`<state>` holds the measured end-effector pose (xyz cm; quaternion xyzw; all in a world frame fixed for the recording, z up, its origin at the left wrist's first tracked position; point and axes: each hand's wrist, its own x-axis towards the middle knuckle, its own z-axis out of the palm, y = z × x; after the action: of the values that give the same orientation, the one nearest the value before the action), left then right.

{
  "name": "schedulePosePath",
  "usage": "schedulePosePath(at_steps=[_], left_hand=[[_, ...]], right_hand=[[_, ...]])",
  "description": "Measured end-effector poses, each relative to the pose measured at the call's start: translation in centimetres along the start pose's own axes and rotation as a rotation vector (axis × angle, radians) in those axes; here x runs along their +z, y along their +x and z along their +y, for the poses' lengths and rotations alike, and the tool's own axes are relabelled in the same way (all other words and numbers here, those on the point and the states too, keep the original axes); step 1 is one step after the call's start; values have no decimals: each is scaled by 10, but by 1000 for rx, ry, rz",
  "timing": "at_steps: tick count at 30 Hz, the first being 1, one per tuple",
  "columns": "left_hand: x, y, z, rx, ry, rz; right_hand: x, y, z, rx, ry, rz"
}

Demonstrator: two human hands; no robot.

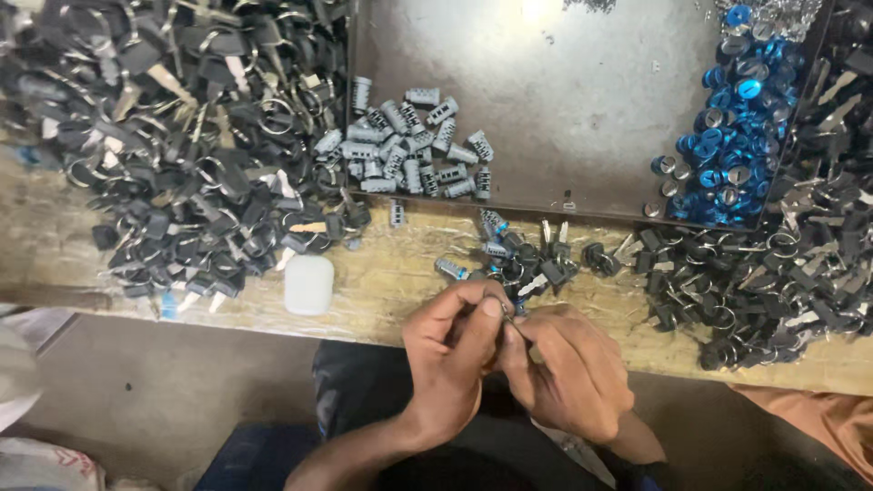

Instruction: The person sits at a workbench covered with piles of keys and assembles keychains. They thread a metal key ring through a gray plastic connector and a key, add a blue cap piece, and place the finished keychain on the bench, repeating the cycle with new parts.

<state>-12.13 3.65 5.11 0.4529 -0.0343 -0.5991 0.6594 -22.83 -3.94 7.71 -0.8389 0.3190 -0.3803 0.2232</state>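
Fingertips of the left hand (452,350) and right hand (573,368) pinch together on a small metal key part (509,329) — mostly hidden between them — held just above the worn wooden bench edge (382,291). Beyond lie black-headed keys (536,264), grey metal lock cylinders (409,145) in a dark steel tray (564,91) and blue caps (732,136).

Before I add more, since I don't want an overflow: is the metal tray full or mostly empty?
Mostly empty. The metal tray holds grey lock cylinders at one side and blue caps at the other, with bare metal between.
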Motion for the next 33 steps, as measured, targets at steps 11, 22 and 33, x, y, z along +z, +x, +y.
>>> schedulePosePath(at_steps=[11,22,33], left_hand=[[-32,-23,6,-40,30,-53],[-65,10,42,339,624,-336],[-88,41,29,-69,133,-233]], right_hand=[[19,-20,-25,-142,-37,109],[23,-11,-45,18,-159,30],[12,79,22,217,33,-522]])
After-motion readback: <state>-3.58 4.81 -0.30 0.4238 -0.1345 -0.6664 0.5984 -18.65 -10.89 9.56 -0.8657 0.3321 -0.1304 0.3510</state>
